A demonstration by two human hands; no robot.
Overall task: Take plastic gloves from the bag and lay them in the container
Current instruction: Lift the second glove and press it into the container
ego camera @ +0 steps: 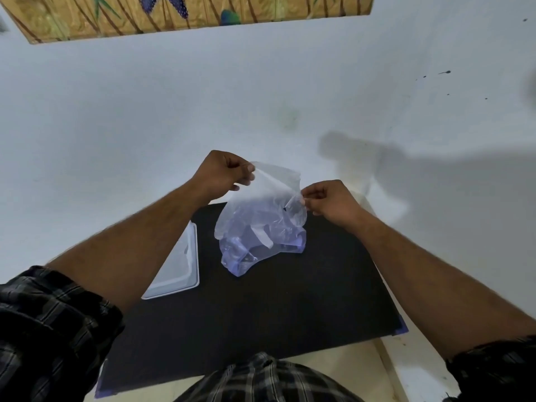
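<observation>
The left hand pinches the upper left edge of a thin clear plastic glove between thumb and fingers, its grip closed tight on the film. The right hand pinches the glove's right edge the same way, thumb and fingertips shut on the plastic, so the sheet is stretched between the two hands above the worktop. The glove hangs down from both grips and its lower part drapes over the bag, a crumpled translucent bluish plastic bag that sits on the black worktop surface just below the hands; where the glove ends and the bag begins cannot be told exactly. To the left of the bag, partly hidden by the left forearm, lies the container, a shallow white rectangular tray resting flat on the worktop, apart from the bag; what is inside it cannot be made out. Both forearms are bare, with dark plaid sleeves rolled up near the elbows. Behind the worktop stands a pale wall with a patterned panel at the top.
</observation>
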